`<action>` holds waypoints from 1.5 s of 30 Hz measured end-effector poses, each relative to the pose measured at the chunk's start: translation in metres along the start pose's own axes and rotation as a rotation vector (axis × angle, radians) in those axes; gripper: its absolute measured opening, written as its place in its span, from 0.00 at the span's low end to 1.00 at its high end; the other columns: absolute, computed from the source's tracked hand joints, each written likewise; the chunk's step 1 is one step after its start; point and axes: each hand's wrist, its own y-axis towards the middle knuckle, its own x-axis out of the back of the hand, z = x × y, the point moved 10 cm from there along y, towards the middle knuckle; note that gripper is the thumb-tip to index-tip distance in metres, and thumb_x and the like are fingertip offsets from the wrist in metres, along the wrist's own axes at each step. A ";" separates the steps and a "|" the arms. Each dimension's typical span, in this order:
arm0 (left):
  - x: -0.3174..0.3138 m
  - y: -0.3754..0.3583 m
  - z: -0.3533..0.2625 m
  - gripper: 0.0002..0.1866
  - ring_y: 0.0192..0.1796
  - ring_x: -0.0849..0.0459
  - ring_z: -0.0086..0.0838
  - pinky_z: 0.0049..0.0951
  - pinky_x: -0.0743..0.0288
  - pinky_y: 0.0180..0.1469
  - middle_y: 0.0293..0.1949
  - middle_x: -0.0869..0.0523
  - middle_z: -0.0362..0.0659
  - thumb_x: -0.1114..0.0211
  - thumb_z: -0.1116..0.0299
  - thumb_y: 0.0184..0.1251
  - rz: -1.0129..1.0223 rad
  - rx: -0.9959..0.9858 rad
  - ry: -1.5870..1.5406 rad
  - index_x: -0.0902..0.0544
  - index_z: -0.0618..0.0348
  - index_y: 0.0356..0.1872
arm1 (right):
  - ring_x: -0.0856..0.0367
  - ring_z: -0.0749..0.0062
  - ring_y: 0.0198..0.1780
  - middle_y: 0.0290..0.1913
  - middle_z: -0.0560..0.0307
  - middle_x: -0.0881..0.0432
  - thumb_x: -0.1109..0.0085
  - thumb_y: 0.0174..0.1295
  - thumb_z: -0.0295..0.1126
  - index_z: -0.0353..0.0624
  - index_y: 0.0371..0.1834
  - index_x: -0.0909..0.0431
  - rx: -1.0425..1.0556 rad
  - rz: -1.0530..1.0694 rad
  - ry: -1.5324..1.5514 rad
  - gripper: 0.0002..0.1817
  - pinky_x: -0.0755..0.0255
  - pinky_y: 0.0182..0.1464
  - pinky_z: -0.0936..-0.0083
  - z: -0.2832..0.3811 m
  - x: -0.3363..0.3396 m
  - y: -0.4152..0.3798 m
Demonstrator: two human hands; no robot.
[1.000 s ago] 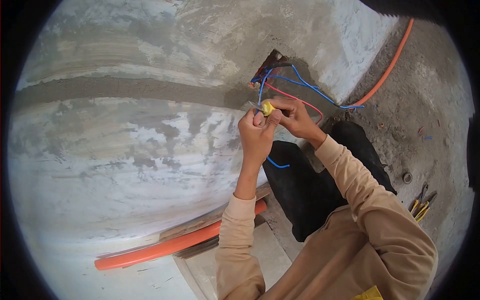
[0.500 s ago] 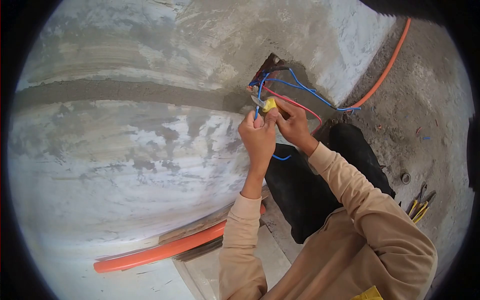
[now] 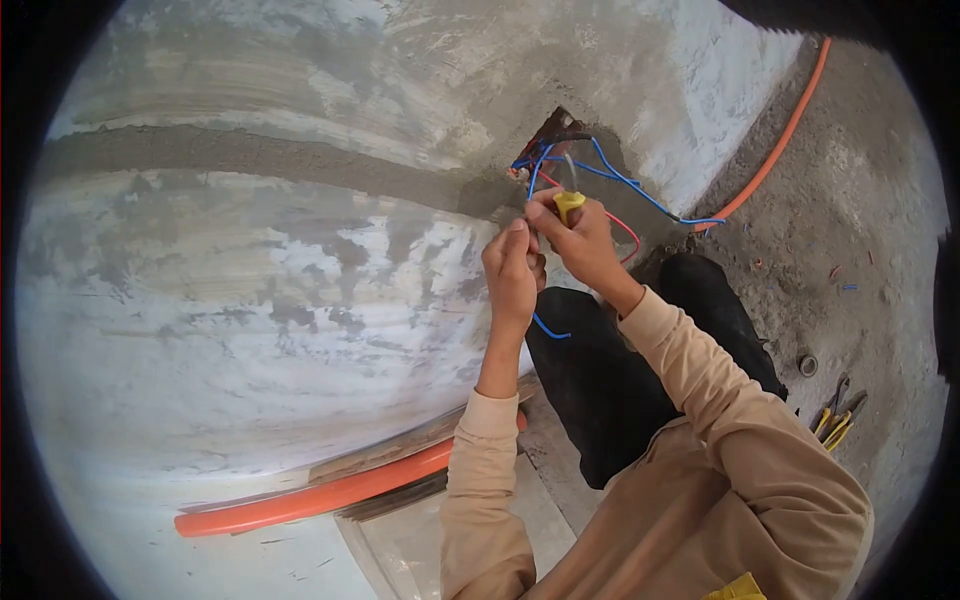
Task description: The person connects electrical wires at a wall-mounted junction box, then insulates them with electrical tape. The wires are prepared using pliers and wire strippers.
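Note:
My left hand (image 3: 512, 275) is closed on a blue wire (image 3: 550, 329), whose free end curls out below it. The same wire runs up toward the box recess (image 3: 556, 128) in the wall. My right hand (image 3: 588, 248) grips a knife by its yellow handle (image 3: 569, 202), with the blade pointing up toward the recess. Its thumb and fingertips are at the blue wire too, close to my left fingers. Behind this hand a red wire (image 3: 627, 228) loops out of the recess. Other blue wires (image 3: 640, 190) stretch right from it, partly wrapped in black.
An orange conduit (image 3: 775, 150) curves along the floor by the wall. Pliers with yellow handles (image 3: 832, 425) and a small ring-shaped roll (image 3: 807, 365) lie on the right. A thicker orange pipe (image 3: 320, 497) rests below the wall. Wire scraps (image 3: 849, 287) dot the floor.
The knife blade has swung away from the blue wire and now points upward. My right fingers have moved left onto the wire beside my left hand. The view has shifted slightly.

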 end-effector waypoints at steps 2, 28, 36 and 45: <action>0.002 0.002 0.001 0.21 0.14 0.42 0.14 0.20 0.52 0.16 0.16 0.39 0.30 0.47 0.52 0.76 -0.002 -0.009 0.058 0.30 0.55 0.24 | 0.27 0.74 0.26 0.26 0.59 0.22 0.38 0.62 0.30 0.38 0.37 0.22 0.198 0.008 -0.282 0.08 0.34 0.28 0.72 0.019 0.000 0.003; 0.009 0.000 0.009 0.14 0.20 0.40 0.09 0.17 0.50 0.20 0.22 0.32 0.28 0.45 0.63 0.77 0.008 -0.046 0.119 0.19 0.64 0.44 | 0.29 0.83 0.16 0.20 0.64 0.29 0.49 0.73 0.42 0.41 0.28 0.31 -0.307 0.291 -0.276 0.18 0.35 0.16 0.81 0.009 0.012 -0.061; 0.007 -0.001 0.009 0.14 0.20 0.41 0.09 0.15 0.50 0.19 0.21 0.33 0.27 0.46 0.63 0.77 0.022 -0.045 0.051 0.20 0.64 0.44 | 0.30 0.83 0.16 0.20 0.65 0.30 0.49 0.73 0.43 0.40 0.28 0.31 -0.311 0.280 -0.299 0.19 0.37 0.16 0.81 0.002 0.011 -0.058; 0.003 -0.002 0.014 0.12 0.19 0.44 0.09 0.16 0.52 0.20 0.20 0.37 0.26 0.45 0.61 0.77 0.019 -0.028 0.016 0.23 0.60 0.44 | 0.31 0.83 0.15 0.22 0.64 0.29 0.49 0.73 0.41 0.39 0.31 0.29 -0.372 0.216 -0.228 0.17 0.38 0.15 0.81 -0.014 0.015 -0.064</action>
